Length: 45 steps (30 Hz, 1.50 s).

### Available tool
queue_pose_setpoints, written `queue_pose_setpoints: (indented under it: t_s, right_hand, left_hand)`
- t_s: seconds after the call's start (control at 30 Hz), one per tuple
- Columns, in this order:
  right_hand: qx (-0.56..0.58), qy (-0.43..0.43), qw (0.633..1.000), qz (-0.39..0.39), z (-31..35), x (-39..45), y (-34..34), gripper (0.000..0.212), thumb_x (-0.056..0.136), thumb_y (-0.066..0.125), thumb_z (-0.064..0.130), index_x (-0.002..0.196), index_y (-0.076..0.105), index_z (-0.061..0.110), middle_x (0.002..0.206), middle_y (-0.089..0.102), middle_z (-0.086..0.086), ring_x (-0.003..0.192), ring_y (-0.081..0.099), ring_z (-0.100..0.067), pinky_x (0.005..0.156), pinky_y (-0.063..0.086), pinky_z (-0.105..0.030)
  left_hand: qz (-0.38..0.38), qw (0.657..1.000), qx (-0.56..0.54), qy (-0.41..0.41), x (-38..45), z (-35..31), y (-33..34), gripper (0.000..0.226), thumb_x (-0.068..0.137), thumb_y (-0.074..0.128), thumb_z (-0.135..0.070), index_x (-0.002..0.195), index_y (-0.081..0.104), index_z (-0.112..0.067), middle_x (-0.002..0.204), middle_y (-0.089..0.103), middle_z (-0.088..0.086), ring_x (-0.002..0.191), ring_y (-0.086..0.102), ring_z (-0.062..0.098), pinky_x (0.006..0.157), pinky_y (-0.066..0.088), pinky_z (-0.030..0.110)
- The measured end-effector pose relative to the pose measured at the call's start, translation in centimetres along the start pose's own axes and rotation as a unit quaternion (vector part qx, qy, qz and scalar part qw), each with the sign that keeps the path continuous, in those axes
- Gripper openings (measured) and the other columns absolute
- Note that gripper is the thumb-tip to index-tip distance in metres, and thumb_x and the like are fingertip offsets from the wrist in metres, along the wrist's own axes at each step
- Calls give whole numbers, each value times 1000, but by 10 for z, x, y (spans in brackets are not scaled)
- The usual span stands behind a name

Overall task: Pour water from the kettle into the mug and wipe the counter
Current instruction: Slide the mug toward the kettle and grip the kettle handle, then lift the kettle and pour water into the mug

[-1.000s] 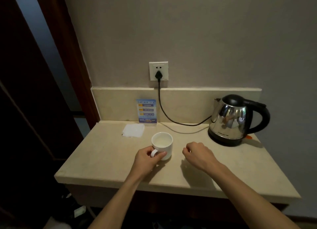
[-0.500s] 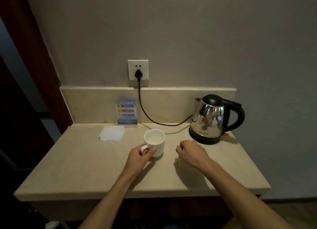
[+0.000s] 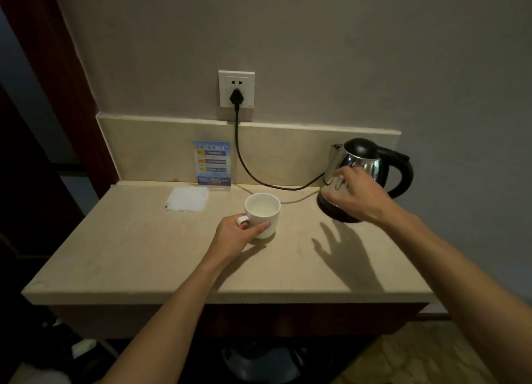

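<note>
Worktop: pale stone slab. White mug upright near the centre. Steel kettle on its base at the back right corner. Folded white cloth back left; blue sign card standing at the back edge.

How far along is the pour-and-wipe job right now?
Nothing is finished. The left hand grips the mug on the counter; the right hand, fingers spread, is in front of the kettle on its base. Lifting, pouring and wiping with the cloth remain.
</note>
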State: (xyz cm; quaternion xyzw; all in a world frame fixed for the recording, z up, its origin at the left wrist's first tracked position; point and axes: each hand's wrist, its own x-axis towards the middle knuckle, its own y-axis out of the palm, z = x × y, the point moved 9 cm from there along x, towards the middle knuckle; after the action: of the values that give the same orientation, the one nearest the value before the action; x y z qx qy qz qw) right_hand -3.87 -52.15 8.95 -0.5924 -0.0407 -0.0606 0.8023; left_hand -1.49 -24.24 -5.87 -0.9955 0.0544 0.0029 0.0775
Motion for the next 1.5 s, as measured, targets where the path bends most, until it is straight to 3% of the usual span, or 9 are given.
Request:
queue_pose_setpoints:
  t_s: [0.13, 0.3, 0.37, 0.7, 0.8, 0.93, 1.07, 1.23, 1.5]
  right_hand:
    - [-61, 26, 996, -54, -35, 18, -50, 80, 84, 70, 62, 149, 41, 25, 145, 46, -18, 130, 48, -36, 102, 48, -54]
    - [-66, 67, 994, -51, -87, 30, -66, 91, 80, 77, 59, 151, 37, 19, 141, 46, -20, 125, 51, -38, 101, 50, -56]
    - [-32, 88, 994, -49, -106, 32, -63, 94, 81, 78, 57, 153, 34, 14, 145, 44, -21, 127, 52, -39, 102, 50, -55]
    - [173, 102, 979, -46, -153, 42, -39, 61, 87, 81, 21, 136, 46, 6, 117, 60, -12, 104, 58, -28, 83, 47, -40]
    - [233, 92, 967, -42, -160, 43, -30, 49, 89, 77, 17, 132, 53, 12, 102, 64, -10, 91, 62, -25, 72, 48, -33]
    - [318, 76, 944, -43, -152, 36, -24, 7, 92, 72, 9, 93, 65, 11, 83, 71, -16, 73, 70, -24, 68, 56, -29]
    - [367, 81, 926, -26, -132, 33, -6, 14, 89, 76, 11, 79, 70, 3, 65, 73, -12, 56, 72, -16, 61, 58, -25]
    - [403, 75, 911, -39, -116, 28, 5, 15, 88, 74, 10, 77, 69, 2, 66, 71, -16, 67, 71, -31, 75, 61, -38]
    - [428, 89, 899, -26, -103, 20, 5, 16, 90, 74, 15, 80, 68, 5, 60, 66, -10, 56, 65, -22, 72, 57, -33]
  left_hand:
    - [15, 1000, 13, 1, 5, 2, 1, 16, 82, 89, -30, 87, 79, -20, 69, 76, -15, 66, 67, 0, 59, 51, 14]
    - [37, 999, 4, -12, 10, 0, 3, 34, 82, 89, -31, 110, 80, -14, 97, 82, -7, 85, 74, 10, 68, 54, 17]
    - [40, 999, 5, -19, 13, 1, 3, 35, 82, 89, -32, 109, 80, -12, 90, 80, -11, 82, 72, 9, 67, 54, 16]
    - [44, 999, 5, -15, 27, -7, 16, 37, 86, 86, -32, 118, 79, -18, 104, 82, -5, 94, 74, 12, 76, 55, 21]
    - [41, 999, 5, -16, 31, -9, 19, 30, 87, 86, -28, 112, 80, -13, 82, 80, -12, 71, 70, 2, 65, 52, 14]
    - [26, 1000, 6, -7, 35, -16, 27, 8, 89, 83, -12, 86, 76, -12, 54, 68, -15, 50, 57, -3, 52, 44, 9]
    - [17, 1000, 0, -6, 36, -18, 30, 25, 88, 85, -17, 84, 72, 4, 57, 61, -8, 46, 46, 2, 48, 38, 14]
    - [21, 1000, 10, -4, 31, -22, 34, 14, 90, 82, -15, 83, 73, -7, 52, 66, -15, 43, 54, -3, 47, 41, 8]
    - [18, 1000, 4, -19, 20, -22, 35, 23, 92, 80, -10, 72, 67, -9, 50, 62, -12, 40, 52, 1, 43, 41, 10]
